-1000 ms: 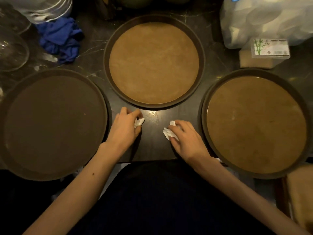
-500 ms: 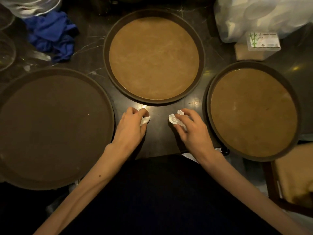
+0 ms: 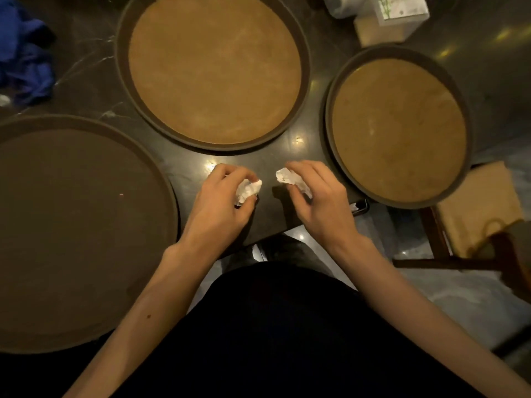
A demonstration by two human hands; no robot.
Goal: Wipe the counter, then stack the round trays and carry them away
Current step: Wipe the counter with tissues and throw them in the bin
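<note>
Three round brown trays lie on the dark marbled counter [image 3: 267, 168]: a shadowed one at the left [image 3: 71, 234], a lit one at the top centre [image 3: 214, 67], a smaller-looking one at the right [image 3: 398, 127] that overhangs the counter's edge. Between them, my left hand [image 3: 221, 205] is closed around a crumpled white tissue [image 3: 247, 191]. My right hand [image 3: 321, 205] pinches a second crumpled white tissue [image 3: 291, 180]. Both hands hover just over the counter's front strip, a small gap between them.
A blue cloth [image 3: 23, 67] lies at the far left. A tissue box [image 3: 402, 10] and white bags sit at the top right. A phone's corner [image 3: 359, 206] pokes out under the right tray. A wooden chair with a tan cushion [image 3: 474, 214] stands at the right.
Both hands have lifted slightly off the counter and bunched their tissues tighter. The view has shifted closer and to the right; the trays have not moved.
</note>
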